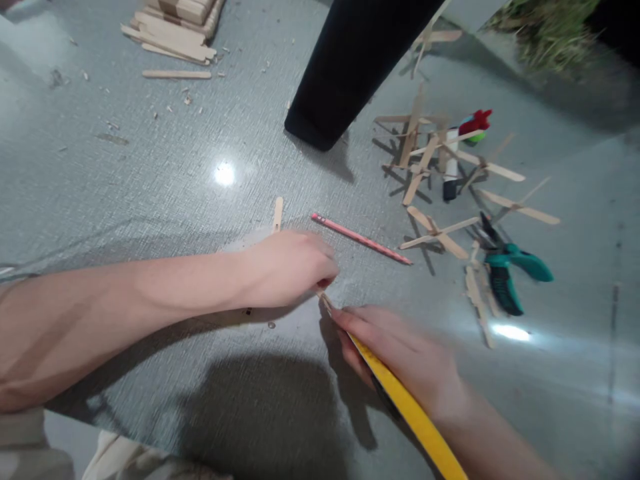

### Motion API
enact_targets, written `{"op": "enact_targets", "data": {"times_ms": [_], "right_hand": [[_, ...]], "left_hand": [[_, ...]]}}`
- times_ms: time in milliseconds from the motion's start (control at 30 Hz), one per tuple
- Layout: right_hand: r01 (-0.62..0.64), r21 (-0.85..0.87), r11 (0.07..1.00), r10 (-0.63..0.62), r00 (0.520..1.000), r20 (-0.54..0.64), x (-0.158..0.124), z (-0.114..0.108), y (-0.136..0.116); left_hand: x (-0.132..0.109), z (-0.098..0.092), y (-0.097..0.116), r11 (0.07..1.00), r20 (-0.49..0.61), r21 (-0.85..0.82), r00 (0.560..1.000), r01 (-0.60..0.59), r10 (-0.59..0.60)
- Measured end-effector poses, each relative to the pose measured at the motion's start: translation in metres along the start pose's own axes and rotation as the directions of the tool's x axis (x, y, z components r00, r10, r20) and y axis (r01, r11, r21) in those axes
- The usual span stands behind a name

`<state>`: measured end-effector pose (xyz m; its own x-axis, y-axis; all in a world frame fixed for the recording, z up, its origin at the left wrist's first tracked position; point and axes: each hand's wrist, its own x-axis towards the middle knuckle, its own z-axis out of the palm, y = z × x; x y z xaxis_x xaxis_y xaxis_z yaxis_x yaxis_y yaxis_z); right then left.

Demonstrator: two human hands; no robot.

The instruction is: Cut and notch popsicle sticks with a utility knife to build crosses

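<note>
My left hand (pixel 293 267) is closed, fingers curled down, near the middle of the table. From its fingertips a short piece of wooden craft stick (pixel 324 298) sticks out toward my right hand (pixel 400 353). The right hand is wrapped round a long yellow-and-black tool (pixel 407 407) that runs down to the bottom edge; its kind is unclear, and its front end is hidden by the fingers. The right fingertips meet the stick. Another craft stick (pixel 278 213) shows beyond my left wrist. A pink pencil (pixel 363 239) lies just past both hands.
Green-handled pliers (pixel 505 270) lie at the right beside split stick pieces (pixel 477 303). Several crossed-stick pieces (pixel 434 232) and a white marker (pixel 451 167) are scattered behind. A black post-like object (pixel 360 67) juts in from the top. Stacked craft sticks (pixel 173 33) stand back left.
</note>
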<state>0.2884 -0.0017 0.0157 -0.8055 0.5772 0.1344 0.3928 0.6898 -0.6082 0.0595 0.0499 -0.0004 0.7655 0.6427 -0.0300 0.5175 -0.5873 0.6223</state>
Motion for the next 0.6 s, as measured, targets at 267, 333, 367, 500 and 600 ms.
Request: {"op": "enact_targets", "data": {"times_ms": [267,333,367,500,600], "right_hand": [[0.007,-0.095,0.995,-0.011,0.999,-0.039,-0.003,0.007,-0.003],[-0.014,-0.071,0.997,0.014,1.0,-0.007,-0.005,0.007,-0.001],[-0.036,-0.054,0.998,0.037,0.999,0.016,-0.004,0.007,-0.001],[-0.24,0.044,0.97,0.232,0.963,0.134,0.004,0.006,-0.002],[-0.291,0.048,0.955,0.28,0.945,0.169,0.008,0.007,-0.003]], "left_hand": [[0.003,0.0,-0.002,1.0,0.039,-0.007,0.999,-0.003,0.003],[0.002,0.0,-0.003,1.0,0.035,0.004,0.999,-0.004,0.004],[0.001,0.0,-0.003,1.0,0.03,0.013,0.999,-0.012,0.011],[-0.004,0.002,-0.006,0.992,-0.006,0.076,0.995,-0.102,0.102],[-0.01,0.004,-0.006,0.972,-0.073,0.166,0.981,-0.165,0.179]]}}
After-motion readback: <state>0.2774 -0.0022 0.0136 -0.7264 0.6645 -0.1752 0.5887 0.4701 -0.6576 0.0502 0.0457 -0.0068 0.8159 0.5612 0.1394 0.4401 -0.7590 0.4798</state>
